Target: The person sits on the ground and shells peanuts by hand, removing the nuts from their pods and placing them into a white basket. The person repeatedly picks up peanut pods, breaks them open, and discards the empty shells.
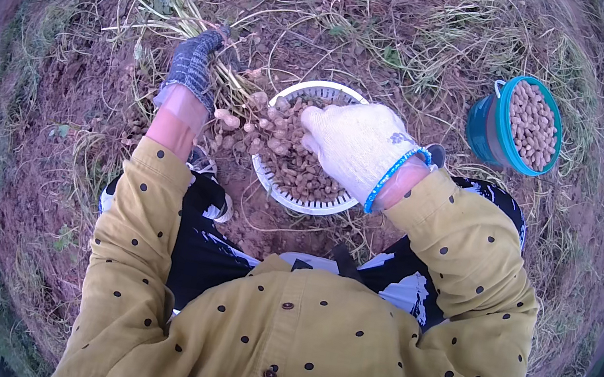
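Observation:
My left hand (195,64), in a dark grey knit glove, grips a bundle of peanut plants (178,15) by the stems. Pale stalks stick out beyond the fist, and the root end with pods (259,102) reaches over the left rim of a round white plastic basket (306,206). Loose peanuts (304,174) lie inside the basket. Over its right side is my right hand (356,140), in a white glove with a blue beaded band at the wrist. Its fingers are bent at the pods; whether they grip any is hidden by the glove.
A teal bucket (481,126) filled with peanuts (533,126) stands tilted in view at the right. Pulled peanut vines (457,28) cover the soil ahead. My shoes and bent knees flank the basket, with bare reddish soil (258,232) between them.

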Action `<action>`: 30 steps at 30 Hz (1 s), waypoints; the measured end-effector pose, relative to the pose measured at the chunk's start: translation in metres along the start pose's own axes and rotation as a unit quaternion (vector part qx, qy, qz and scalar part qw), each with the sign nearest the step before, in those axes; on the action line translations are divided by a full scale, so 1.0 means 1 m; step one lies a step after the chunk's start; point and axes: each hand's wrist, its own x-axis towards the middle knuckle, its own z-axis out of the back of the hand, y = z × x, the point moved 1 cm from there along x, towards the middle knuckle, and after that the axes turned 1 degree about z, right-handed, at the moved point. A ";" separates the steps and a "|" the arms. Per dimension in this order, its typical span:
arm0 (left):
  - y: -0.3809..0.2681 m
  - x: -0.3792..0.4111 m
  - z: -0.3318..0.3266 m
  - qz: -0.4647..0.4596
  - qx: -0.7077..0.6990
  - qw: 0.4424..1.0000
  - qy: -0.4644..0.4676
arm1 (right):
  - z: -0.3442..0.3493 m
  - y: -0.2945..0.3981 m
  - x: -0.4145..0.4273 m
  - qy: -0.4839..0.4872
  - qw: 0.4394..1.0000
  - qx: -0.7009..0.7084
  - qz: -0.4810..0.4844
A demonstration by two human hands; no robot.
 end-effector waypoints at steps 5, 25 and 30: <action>0.009 -0.004 0.011 0.029 -0.061 0.991 0.120 | 0.004 0.000 -0.005 -0.178 0.980 0.069 0.046; 0.041 -0.023 -0.019 -0.049 0.028 0.995 0.083 | -0.002 0.011 0.033 0.003 0.997 0.059 0.056; 0.045 -0.019 -0.010 0.027 -0.035 0.993 0.112 | 0.005 0.015 0.028 0.017 0.998 0.026 0.045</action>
